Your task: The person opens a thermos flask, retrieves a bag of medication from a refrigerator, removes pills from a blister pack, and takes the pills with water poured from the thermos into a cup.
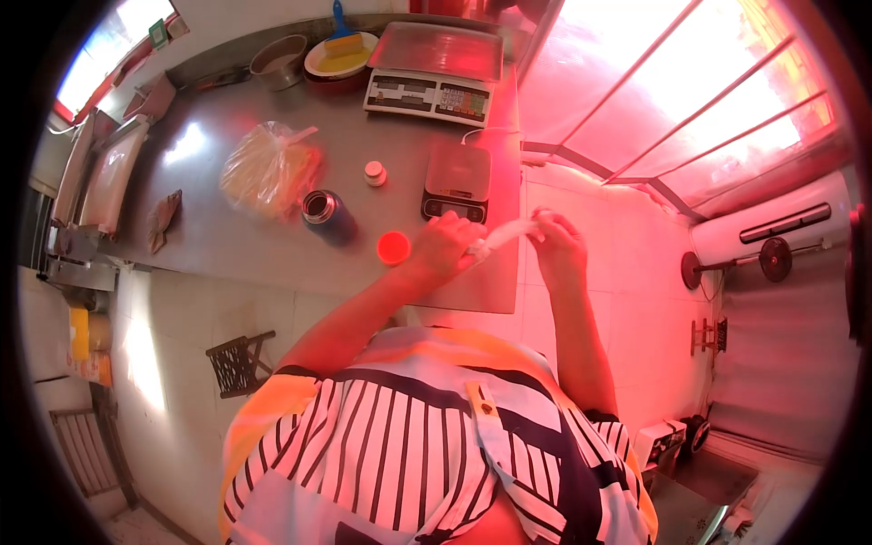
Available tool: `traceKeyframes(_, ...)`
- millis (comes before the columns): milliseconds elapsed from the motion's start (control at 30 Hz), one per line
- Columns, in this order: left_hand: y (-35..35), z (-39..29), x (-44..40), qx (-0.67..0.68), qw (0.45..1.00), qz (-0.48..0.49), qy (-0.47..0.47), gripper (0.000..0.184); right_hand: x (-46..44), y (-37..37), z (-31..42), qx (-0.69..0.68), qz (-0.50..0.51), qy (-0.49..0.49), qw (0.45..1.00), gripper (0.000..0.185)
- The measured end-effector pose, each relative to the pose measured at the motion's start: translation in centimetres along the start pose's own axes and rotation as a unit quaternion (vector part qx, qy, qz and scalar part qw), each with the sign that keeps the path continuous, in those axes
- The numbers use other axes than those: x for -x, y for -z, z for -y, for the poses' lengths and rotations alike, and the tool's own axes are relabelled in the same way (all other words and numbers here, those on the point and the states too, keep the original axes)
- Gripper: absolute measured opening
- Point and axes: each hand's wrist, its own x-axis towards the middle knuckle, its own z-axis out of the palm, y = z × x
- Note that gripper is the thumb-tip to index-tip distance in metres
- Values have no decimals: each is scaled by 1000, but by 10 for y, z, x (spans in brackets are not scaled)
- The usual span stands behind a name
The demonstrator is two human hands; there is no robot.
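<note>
A thin translucent whitish strip, perhaps plastic (505, 235), is stretched between my two hands above the table's right front corner. My left hand (445, 247) is closed on its left end, just in front of the small kitchen scale (457, 174). Its other end is pinched in the fingers of my right hand (558, 240), out past the table edge. Left of my left hand are a bright orange-red round lid (393, 248) and an uncapped dark blue flask (329, 218). A small white-capped bottle (375, 173) stands behind them.
A tied clear plastic bag of yellowish contents (271, 171) lies on the metal table (195, 236). Behind are a large price scale (430, 95), a metal bowl (280, 62) and a blue-handled brush (342, 41). A folding stool (239, 365) stands on the floor.
</note>
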Motion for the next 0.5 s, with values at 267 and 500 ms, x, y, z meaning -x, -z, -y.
traceKeyframes(267, -6, 13, 8, 334, 924, 74, 168, 28, 13, 21, -5, 324, -5, 34, 945, 13)
traceKeyframes(500, -45, 23, 10, 295, 949, 71, 84, 32, 27, 15, -58, 580, 67, 110, 804, 16)
